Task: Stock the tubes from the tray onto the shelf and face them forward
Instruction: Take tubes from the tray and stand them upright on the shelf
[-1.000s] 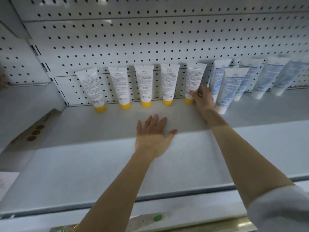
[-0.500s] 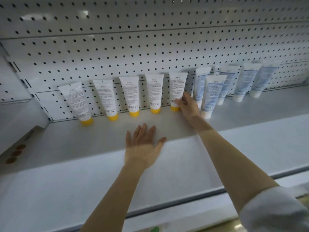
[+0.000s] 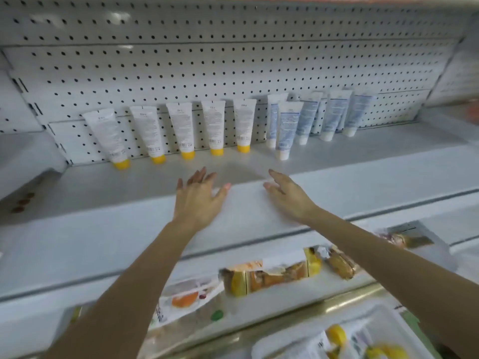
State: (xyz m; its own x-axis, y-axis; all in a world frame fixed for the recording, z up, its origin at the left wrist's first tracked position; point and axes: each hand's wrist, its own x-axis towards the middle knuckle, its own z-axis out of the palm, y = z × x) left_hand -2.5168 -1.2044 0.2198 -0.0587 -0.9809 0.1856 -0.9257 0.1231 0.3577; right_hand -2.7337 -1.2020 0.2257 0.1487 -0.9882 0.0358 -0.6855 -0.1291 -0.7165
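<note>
Motion blur all over; print on the tubes is unreadable, and I can't tell whether either palm touches the shelf (image 3: 363, 161). Tray (image 3: 394, 317) is cut off at the near right corner, and the tubes in it (image 3: 337, 335) are smeared, with only yellow caps clear. Five yellow-capped tubes (image 3: 181, 128) stand cap-down along the far pegboard (image 3: 233, 68). To their right are blue-printed tubes (image 3: 287, 125), partly overlapping each other. Left hand (image 3: 198, 200) is spread flat with straight fingers, holding nothing. Right hand (image 3: 287, 196) is likewise loose and empty. Half a second ago the right hand touched the rightmost yellow-capped tube (image 3: 244, 123); now it has pulled back to the near edge, well apart from it. The left hand has stayed put. The view has dropped, so snack packets (image 3: 272, 275) below now show.
</note>
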